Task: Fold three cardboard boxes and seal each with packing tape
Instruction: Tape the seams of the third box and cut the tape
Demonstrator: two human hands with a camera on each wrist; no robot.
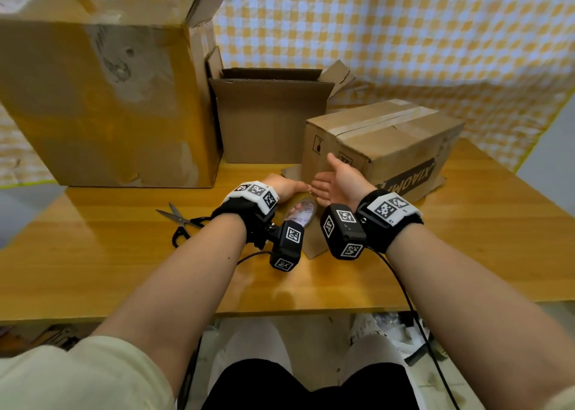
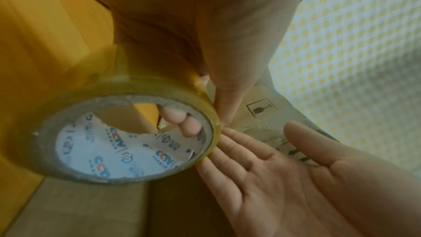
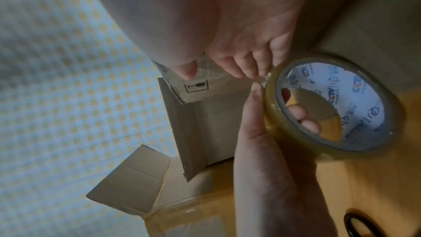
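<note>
Wooden tabletop (image 1: 93, 272), checked yellow-and-white cloth behind.

Item: tape roll (image 1: 302, 213), clear packing tape on a printed paper core. Location: just in front of the taped box (image 1: 382, 142), above a flat cardboard sheet (image 1: 312, 248) that the box stands on.

Left hand (image 1: 284, 187): grasps the roll, fingertips hooked through the core, thumb along the outer wrap.

Right hand (image 1: 339, 179): palm up, fingers straight and relaxed, tips (image 2: 230, 138) touching the roll's rim; holds nothing.

Taped box: closed, tape strip along the top seam and down its near end. Behind it to the left, a medium open box (image 1: 270, 120) and a large open box (image 1: 102, 98), flaps up, both apparently unsealed.

Scissors (image 1: 183, 223): left of the roll, on the table, untouched.

Step in hand, as judged: finding and lifting the tape's free end. Advice: keep the roll steady with the left hand; run a right fingernail round the rim until it catches the edge; peel squarely so the clear film does not split or fold onto itself.
</note>
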